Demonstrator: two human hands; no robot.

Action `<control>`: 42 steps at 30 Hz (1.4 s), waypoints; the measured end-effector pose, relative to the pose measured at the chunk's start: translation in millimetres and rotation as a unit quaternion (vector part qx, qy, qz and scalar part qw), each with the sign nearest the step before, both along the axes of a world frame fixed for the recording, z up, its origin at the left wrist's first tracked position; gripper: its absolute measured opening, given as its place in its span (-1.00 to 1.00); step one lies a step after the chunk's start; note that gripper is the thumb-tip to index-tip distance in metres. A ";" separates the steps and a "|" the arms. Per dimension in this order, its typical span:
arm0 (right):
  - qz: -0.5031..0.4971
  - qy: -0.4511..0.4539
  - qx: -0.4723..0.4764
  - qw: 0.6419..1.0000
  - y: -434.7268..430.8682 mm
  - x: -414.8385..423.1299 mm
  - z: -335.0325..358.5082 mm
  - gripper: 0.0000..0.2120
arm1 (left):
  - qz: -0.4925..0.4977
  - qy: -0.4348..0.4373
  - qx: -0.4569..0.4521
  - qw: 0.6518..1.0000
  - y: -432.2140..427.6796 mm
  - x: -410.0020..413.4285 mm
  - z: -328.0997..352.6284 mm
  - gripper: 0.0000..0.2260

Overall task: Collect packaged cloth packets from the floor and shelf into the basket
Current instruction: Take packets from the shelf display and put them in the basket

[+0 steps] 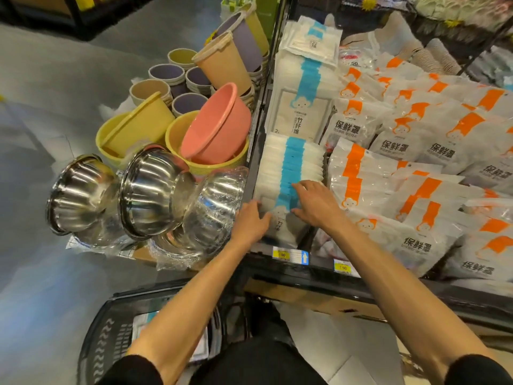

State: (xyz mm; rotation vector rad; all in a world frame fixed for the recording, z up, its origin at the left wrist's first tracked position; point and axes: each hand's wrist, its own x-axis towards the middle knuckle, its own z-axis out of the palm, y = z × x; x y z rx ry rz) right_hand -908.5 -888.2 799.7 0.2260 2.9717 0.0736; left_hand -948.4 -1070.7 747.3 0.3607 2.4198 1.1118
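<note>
Basket (pixel 111 329) at feet, below shelf (pixel 319 276). Cloth packets (pixel 288 173) (blue stripe) filed upright at shelf's left end. Left hand (pixel 251 220) pinches front packets' left edge; right hand (pixel 313 204) pinches tops. Likely light, soft, slick film: squeeze bundle flat, grip edges.

Left grip (pixel 251 221), right grip (pixel 315 205) hold packets (pixel 291 162)

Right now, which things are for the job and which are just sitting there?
For the job: blue-striped packets, left hand, right hand, basket.
Just sitting there: steel bowls, pink basin, orange-striped packets.
</note>
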 end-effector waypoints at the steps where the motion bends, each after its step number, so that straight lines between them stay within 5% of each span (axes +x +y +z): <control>1: 0.000 0.006 0.009 1.000 -4.2 4.2 3.8 -0.33 | -0.030 0.037 -0.039 0.998 -7.5 -2.8 4.9 -0.61; 8: -0.033 -0.026 0.010 0.999 -28.1 24.2 35.0 -0.36 | -0.124 0.191 -0.185 0.956 -51.2 -6.4 51.1 -0.58; 19: -0.044 -0.023 0.008 0.999 -82.9 61.2 55.3 -0.44 | -0.149 0.282 -0.270 0.908 -108.6 11.8 84.7 -0.51; 42: 0.048 -0.025 -0.014 0.998 -274.6 167.9 49.0 -0.43 | -0.095 0.253 -0.330 0.905 -311.9 146.5 93.3 -0.54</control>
